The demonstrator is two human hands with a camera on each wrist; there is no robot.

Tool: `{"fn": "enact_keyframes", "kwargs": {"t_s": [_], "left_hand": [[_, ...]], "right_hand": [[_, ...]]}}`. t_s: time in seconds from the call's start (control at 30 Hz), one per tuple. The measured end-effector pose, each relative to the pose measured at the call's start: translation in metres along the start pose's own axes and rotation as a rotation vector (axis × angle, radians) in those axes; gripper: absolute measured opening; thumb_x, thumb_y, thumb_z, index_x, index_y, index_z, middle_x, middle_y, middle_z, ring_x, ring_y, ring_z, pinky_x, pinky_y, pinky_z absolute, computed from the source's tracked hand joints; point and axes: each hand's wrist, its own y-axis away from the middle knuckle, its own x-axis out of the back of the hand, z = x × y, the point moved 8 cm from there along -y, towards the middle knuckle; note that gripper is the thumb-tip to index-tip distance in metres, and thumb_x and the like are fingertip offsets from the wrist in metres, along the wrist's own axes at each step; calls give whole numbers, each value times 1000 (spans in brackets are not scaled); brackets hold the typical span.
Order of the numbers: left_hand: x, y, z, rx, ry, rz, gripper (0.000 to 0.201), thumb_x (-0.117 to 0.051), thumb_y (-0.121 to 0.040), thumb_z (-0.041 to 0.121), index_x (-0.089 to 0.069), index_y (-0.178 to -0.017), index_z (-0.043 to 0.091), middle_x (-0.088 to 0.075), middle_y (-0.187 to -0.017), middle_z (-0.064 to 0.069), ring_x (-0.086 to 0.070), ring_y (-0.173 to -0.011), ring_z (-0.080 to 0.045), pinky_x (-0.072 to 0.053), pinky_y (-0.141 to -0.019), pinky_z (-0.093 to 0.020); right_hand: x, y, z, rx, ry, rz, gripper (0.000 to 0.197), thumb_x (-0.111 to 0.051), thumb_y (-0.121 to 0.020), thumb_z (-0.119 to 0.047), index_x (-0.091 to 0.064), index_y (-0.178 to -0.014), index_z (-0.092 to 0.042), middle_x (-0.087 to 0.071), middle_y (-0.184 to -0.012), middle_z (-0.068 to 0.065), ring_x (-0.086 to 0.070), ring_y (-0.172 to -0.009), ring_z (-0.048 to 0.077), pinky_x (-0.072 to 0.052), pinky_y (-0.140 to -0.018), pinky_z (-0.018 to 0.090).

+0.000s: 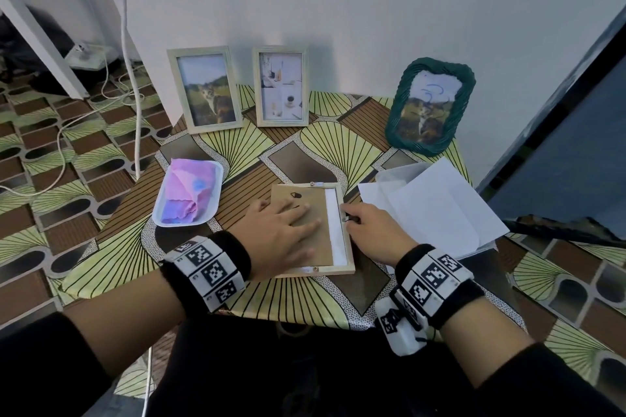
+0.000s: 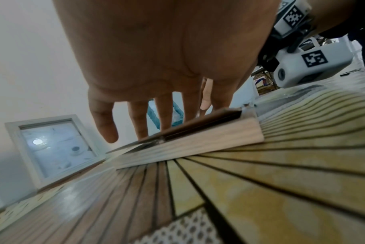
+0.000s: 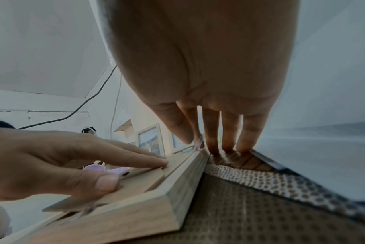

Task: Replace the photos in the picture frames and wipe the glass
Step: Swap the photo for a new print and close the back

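A light wooden picture frame [image 1: 324, 271] lies face down at the table's front, also seen in the left wrist view [image 2: 198, 140] and the right wrist view [image 3: 135, 222]. Its brown backing board [image 1: 315, 200] sits shifted left, baring a white strip [image 1: 335, 230] along the right side. My left hand [image 1: 288, 230] presses flat on the board with fingers spread. My right hand [image 1: 369, 230] is at the frame's right rail; thumb and forefinger pinch a small metal tab [image 1: 346, 219] there. The other fingers [image 3: 229, 145] touch the tablecloth.
Two white frames stand at the back, one with a cat photo [image 1: 206, 90], one with a coffee photo [image 1: 281, 86]. A green woven frame [image 1: 428, 105] leans at the back right. A white tray [image 1: 216, 169] with a pink-purple cloth sits left; white papers [image 1: 437, 206] lie right.
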Motion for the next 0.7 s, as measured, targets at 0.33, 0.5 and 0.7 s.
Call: {"fn": "enact_keyframes", "kwargs": {"t_s": [0.33, 0.5, 0.7], "left_hand": [[12, -21, 22, -4, -21, -16, 65, -18, -96, 64, -23, -152, 31, -30, -155, -2, -29, -138, -29, -27, -103, -52], [6, -16, 12, -8, 139, -48, 71, -24, -95, 65, -15, -155, 27, -14, -163, 5, -17, -146, -20, -26, -108, -52], [19, 14, -49, 215, 613, 291, 52, -66, -90, 32, -53, -139, 18, -54, -139, -4, -50, -126, -17, -39, -104, -26]], "right_hand": [[-3, -6, -4, -5, 158, -12, 23, -40, -96, -8, -62, -94, -1, -57, -103, 15, -54, -97, 30, -44, -85, 37], [-3, -6, -2, -26, 175, -13, 21, -42, -96, -10, -62, -94, -1, -56, -103, 15, -54, -98, 30, -43, -85, 37], [-8, -3, -5, -93, 203, 32, 34, -51, -95, -32, -57, -121, -10, -49, -124, 11, -49, -116, 29, -43, -98, 38]]}}
